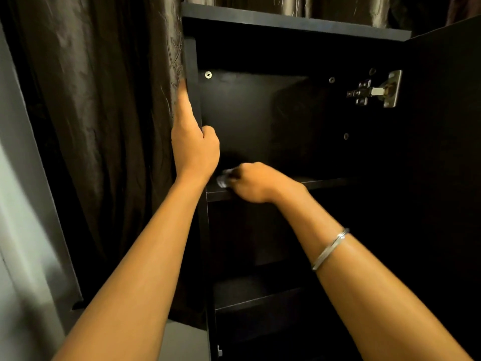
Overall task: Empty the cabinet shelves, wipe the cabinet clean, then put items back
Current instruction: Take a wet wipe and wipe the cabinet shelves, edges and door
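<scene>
Wiping looks like the step in hand: right hand (253,182) sits on the upper shelf (325,183) near its front left corner, fingers clenched round a small pale wad, prob. a cloth (224,178), blurred so can't say more. Left hand (194,149) braces the cabinet (294,20) by its left side panel (192,82), index finger stretched up the outer face, thumb hooked over the front edge, other fingers out of sight behind the panel. Risks, as I judge them: cloth is bunched tiny, so back corners & the rear wall may get missed; interior is v. dark, dust hard to spot; a hard sideways push could rock the cabinet if the bracing hand slips; knuckles could catch the screw (208,74) on the inner wall; door (442,126) stands open at right w/ its hinge (374,91) exposed, easy to knock w/ an elbow. Cabinet stands upright, long axis vertical, opening facing the person; shelf runs left-right, lower shelf (260,300) below it. Visible shelves hold no items. Curtain (104,100) hangs just beside the left panel.
</scene>
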`<state>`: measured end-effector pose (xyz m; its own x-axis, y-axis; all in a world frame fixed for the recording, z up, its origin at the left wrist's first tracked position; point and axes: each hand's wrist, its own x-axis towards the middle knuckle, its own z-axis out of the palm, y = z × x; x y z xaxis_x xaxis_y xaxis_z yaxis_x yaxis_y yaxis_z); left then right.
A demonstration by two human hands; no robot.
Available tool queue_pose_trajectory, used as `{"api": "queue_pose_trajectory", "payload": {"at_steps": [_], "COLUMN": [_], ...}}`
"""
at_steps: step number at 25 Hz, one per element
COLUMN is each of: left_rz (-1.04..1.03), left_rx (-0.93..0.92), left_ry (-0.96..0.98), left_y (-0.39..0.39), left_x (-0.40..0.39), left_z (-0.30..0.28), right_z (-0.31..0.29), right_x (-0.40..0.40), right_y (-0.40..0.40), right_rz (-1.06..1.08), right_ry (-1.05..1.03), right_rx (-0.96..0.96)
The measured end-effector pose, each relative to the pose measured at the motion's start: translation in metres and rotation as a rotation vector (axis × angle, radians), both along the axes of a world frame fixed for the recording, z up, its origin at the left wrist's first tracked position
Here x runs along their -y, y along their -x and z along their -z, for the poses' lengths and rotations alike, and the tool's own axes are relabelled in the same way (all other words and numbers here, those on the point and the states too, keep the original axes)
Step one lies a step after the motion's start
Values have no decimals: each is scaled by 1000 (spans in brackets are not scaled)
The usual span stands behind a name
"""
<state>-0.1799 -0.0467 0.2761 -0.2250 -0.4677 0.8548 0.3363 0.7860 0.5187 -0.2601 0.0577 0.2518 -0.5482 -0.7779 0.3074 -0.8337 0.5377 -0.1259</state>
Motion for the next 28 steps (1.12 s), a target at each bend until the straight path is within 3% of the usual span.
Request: {"api": "queue_pose_trajectory", "payload": {"at_steps": [2, 5, 8, 11, 13, 17, 19, 22, 25, 28], "left_rz": [22, 57, 47, 37, 37, 34, 37, 46, 23, 21], "left_rx": [19, 77, 59, 40, 36, 18, 10, 30, 31, 30], "left_ry": [-41, -64, -55, -73, -80, -68, -48, -71, -83, -64], "left_y": [1, 5, 9, 11, 12, 10, 8, 8, 10, 10], "left_x": [4, 12, 13, 10, 10, 11, 13, 13, 11, 10], "left_z": [6, 17, 19, 19, 20, 19, 19, 19, 20, 20], "right_z": [5, 33, 60, 68, 68, 81, 80, 80, 76, 75], "right_x": [11, -33, -102, -137, -113, -4, 5, -61, -138, -127], "right_y": [-28, -41, 4, 46, 32, -39, -38, 18, 62, 49], "right_rz": [-190, -260, -74, 138, 113, -204, -283, -162, 148, 213], "right_ry": [8, 193, 413, 542, 574, 564, 600, 692, 754, 813], "right_rx": [-56, -252, -460, -407, -441, -469, -476, -523, -340, -290]}}
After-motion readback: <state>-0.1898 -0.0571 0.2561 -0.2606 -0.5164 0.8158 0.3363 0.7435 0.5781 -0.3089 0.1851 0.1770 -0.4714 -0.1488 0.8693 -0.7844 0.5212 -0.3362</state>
